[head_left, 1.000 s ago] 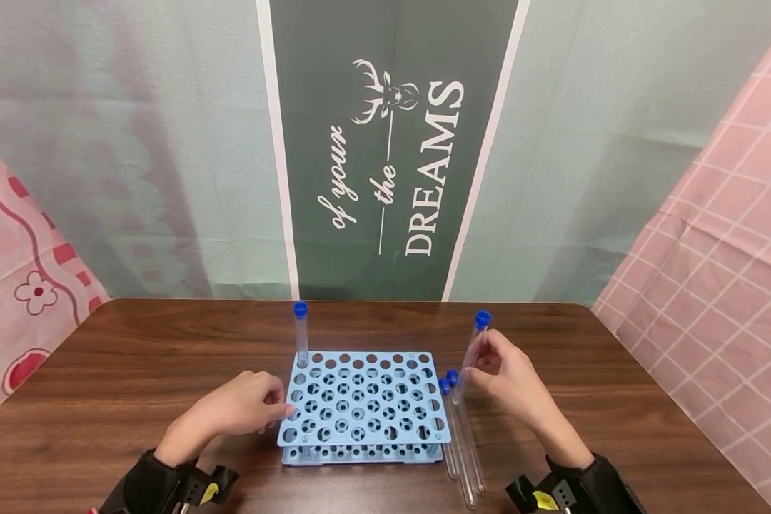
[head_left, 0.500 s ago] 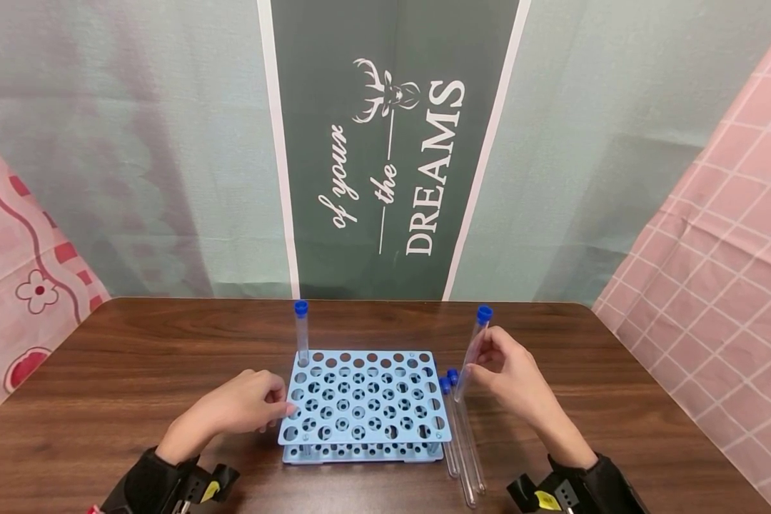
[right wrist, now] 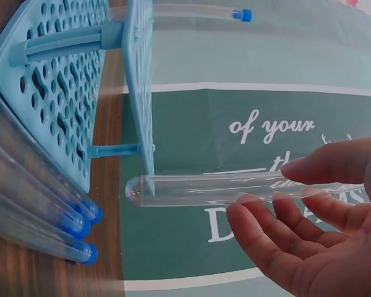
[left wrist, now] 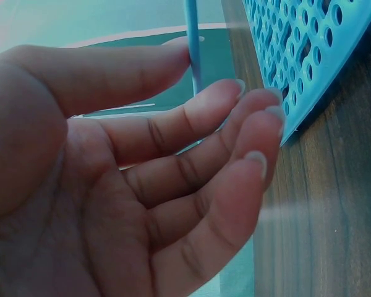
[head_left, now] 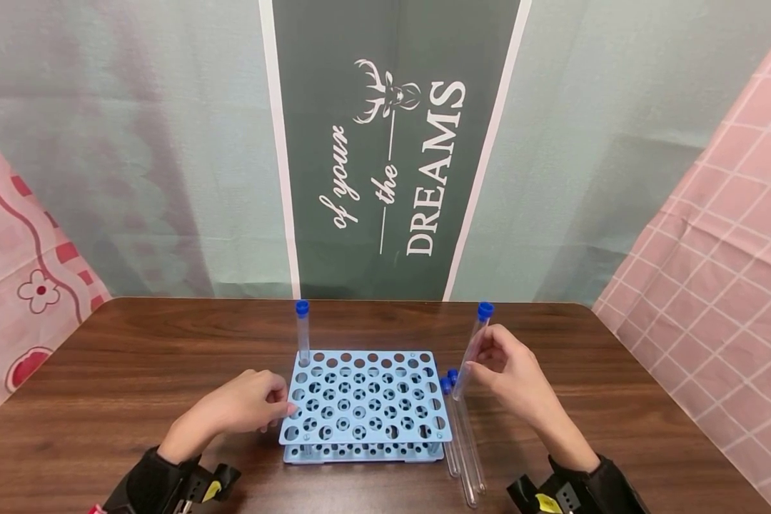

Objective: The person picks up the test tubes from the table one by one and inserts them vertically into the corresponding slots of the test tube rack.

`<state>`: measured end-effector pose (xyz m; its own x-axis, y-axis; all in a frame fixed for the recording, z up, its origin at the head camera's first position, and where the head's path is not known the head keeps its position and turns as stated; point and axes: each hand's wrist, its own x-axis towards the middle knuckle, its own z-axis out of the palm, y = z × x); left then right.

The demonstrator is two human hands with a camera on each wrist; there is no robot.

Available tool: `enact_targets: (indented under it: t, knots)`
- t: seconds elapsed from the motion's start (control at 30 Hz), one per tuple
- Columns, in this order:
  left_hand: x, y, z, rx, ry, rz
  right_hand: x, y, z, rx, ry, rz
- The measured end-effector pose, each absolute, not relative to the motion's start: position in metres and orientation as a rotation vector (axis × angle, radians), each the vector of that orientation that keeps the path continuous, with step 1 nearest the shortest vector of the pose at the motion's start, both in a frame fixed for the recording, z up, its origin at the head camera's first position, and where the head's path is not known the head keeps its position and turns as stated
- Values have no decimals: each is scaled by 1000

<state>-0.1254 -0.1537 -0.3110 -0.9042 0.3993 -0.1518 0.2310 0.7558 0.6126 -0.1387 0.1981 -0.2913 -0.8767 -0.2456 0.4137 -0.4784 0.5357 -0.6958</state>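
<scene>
Nearest the camera, three spare tubes (head_left: 462,446) lie side by side on the tabletop (head_left: 135,371) just right of the rack (head_left: 365,403), blue caps pointing away from the person, close enough that the right hand can take one without stretching.

The left hand (head_left: 240,407) rests on the tabletop at the rack's left edge, fingers loosely curled with nothing in them; the fingertips (left wrist: 269,117) sit at or just beside the blue plastic, likely to keep the light frame from sliding, though actual contact is hard to confirm from the wrist view.

The right hand (head_left: 510,375) pinches a test tube (head_left: 472,350) between thumb and fingertips along its upper half, which leaves the lower end free. The tube is held above the tabletop at the rack's right edge, tilted with its cap up and away, and its rounded bottom (right wrist: 135,189) hangs level with the rim of the rack's top plate.

The tube is a long, clear, slender cylinder with a rounded base and a small blue screw cap (head_left: 485,310), and it appears empty.

Farther off, another capped tube (head_left: 303,332) stands upright in the rack's far left corner hole. Behind the tabletop hangs a dark green banner (head_left: 392,157) with white lettering.
</scene>
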Motion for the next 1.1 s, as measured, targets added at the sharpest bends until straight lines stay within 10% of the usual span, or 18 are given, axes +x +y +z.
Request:
enact_targets:
  t: [1.1]
  knots:
    - [-126,-155,-312,546,2691,899,-140,172,-282,698,-2422,1391]
